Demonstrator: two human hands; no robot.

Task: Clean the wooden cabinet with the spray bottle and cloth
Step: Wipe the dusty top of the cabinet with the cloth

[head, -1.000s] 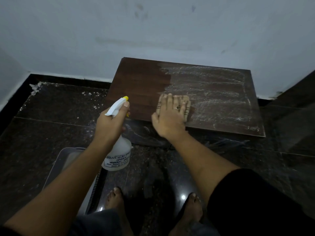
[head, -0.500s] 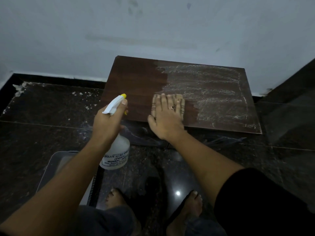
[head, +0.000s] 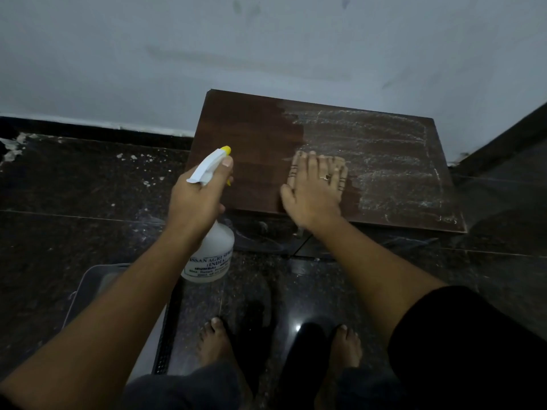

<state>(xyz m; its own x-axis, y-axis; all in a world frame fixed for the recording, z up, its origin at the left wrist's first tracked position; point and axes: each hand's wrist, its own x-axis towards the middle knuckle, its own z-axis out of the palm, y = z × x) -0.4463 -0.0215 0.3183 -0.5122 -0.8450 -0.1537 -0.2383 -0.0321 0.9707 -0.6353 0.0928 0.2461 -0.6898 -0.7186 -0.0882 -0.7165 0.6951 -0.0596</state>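
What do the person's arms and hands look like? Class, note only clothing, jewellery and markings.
Both forearms are bare. The right arm has a black sleeve over its upper part; no sleeve shows on the left arm. The right hand wears a ring, and thin dark lines band two of its fingers. The left hand shows no jewellery or markings.

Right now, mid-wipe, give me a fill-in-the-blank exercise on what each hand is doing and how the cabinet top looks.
1. The left hand grips the spray bottle, whose nozzle tip is ___.
2. The right hand lies flat on the ___, pressing it onto the cabinet top.
3. A white residue covers the ___ part of the cabinet top.

Missing words: yellow; cloth; right.
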